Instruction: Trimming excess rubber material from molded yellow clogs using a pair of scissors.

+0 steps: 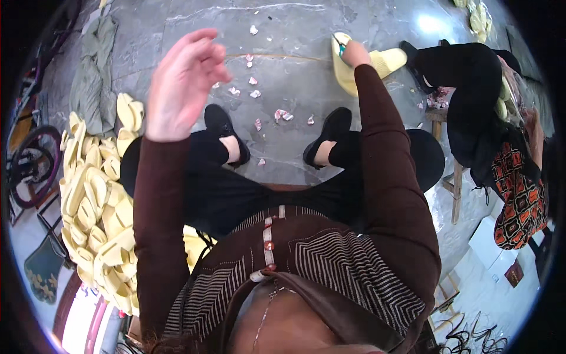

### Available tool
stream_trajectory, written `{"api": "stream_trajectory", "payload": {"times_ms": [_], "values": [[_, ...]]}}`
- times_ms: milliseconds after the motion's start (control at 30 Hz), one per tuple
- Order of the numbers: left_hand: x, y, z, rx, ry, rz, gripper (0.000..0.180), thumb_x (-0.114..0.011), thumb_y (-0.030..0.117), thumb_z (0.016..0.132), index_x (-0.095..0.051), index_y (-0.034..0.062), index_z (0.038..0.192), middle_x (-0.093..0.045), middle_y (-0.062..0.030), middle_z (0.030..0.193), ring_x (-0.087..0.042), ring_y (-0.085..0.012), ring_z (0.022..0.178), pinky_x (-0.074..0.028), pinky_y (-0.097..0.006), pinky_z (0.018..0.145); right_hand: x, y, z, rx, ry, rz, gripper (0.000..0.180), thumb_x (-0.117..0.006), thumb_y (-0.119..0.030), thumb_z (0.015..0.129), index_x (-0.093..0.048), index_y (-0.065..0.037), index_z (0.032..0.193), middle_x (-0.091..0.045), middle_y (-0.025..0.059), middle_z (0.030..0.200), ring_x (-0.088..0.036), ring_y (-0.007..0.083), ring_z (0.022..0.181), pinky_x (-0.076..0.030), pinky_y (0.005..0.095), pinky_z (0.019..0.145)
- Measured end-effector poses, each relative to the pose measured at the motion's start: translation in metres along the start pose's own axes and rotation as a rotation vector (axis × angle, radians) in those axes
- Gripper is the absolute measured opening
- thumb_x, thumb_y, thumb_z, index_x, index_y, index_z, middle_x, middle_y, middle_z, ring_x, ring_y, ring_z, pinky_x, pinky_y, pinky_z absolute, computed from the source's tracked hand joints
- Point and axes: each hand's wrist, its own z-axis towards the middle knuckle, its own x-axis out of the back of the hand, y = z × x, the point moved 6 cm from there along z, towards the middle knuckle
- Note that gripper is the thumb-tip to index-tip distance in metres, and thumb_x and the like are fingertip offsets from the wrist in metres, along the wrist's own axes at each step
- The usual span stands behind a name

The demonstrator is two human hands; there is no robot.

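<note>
Right hand (355, 53) gripping yellow slipper (344, 69) on floor (283, 23), left hand (184, 82) raised, empty, fingers loosely curled, slipper pile (97, 206) left.

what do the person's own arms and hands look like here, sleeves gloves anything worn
Both arms are covered to the wrist by long, close-fitting dark brown sleeves, plain and unpatterned. The left hand and the right hand are bare: no gloves, and no rings, watch or bracelets can be made out. The sleeves match a brown top with fine pale striped panels on the front.

White box (492, 245) and small dark red packet (514, 274), lower right floor
</note>
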Motion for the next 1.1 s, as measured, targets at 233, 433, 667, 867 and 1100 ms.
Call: {"api": "stream_trajectory", "payload": {"times_ms": [233,433,667,867,1100], "values": [[0.013,-0.076,-0.003,0.103,0.040,0.313,0.028,-0.048,0.013,0.078,-0.048,-0.0024,0.101,-0.057,-0.0078,0.075,-0.053,-0.0133,0.063,-0.044,-0.026,0.055,0.067,-0.109,-0.044,0.001,-0.131,0.870,0.022,-0.061,-0.016,0.068,-0.060,0.000,0.083,-0.057,0.0092,0.066,-0.055,0.0188,0.052,-0.046,0.0314,0.045],[0.032,-0.173,-0.013,0.256,-0.011,0.556,0.030,-0.050,0.017,0.075,-0.051,-0.0016,0.100,-0.058,-0.0085,0.087,-0.054,-0.0143,0.076,-0.044,-0.026,0.062,0.059,-0.140,-0.107,-0.179,-0.162,1.627,0.014,-0.064,-0.007,0.066,-0.056,-0.004,0.078,-0.051,0.0025,0.058,-0.047,0.0118,0.045,-0.041,0.0284,0.039],[0.048,-0.172,-0.007,-0.119,0.176,0.657,0.036,-0.053,0.017,0.076,-0.049,-0.0008,0.107,-0.055,-0.0091,0.100,-0.052,-0.0148,0.085,-0.042,-0.027,0.073,0.018,-0.166,-0.159,-0.602,-0.593,2.413,0.010,-0.057,-0.003,0.072,-0.049,-0.004,0.076,-0.046,0.0011,0.057,-0.040,0.0101,0.040,-0.040,0.0264,0.041],[0.044,-0.203,0.005,-0.145,-0.047,0.557,0.032,-0.054,0.013,0.073,-0.054,-0.0010,0.102,-0.058,-0.0101,0.094,-0.055,-0.0162,0.085,-0.043,-0.028,0.074,0.019,-0.164,-0.180,-0.729,-0.567,2.572,0.012,-0.053,0.003,0.073,-0.047,-0.005,0.078,-0.047,0.0024,0.062,-0.040,0.0106,0.041,-0.036,0.0227,0.041],[0.063,-0.228,0.008,-0.012,0.137,0.562,0.023,-0.053,0.014,0.075,-0.058,0.0002,0.094,-0.058,-0.0062,0.076,-0.055,-0.0140,0.068,-0.045,-0.027,0.061,-0.007,-0.149,-0.179,-0.955,-0.429,2.683,0.012,-0.053,0.003,0.073,-0.043,-0.004,0.075,-0.044,0.0031,0.059,-0.040,0.0127,0.041,-0.040,0.0272,0.047]]}}
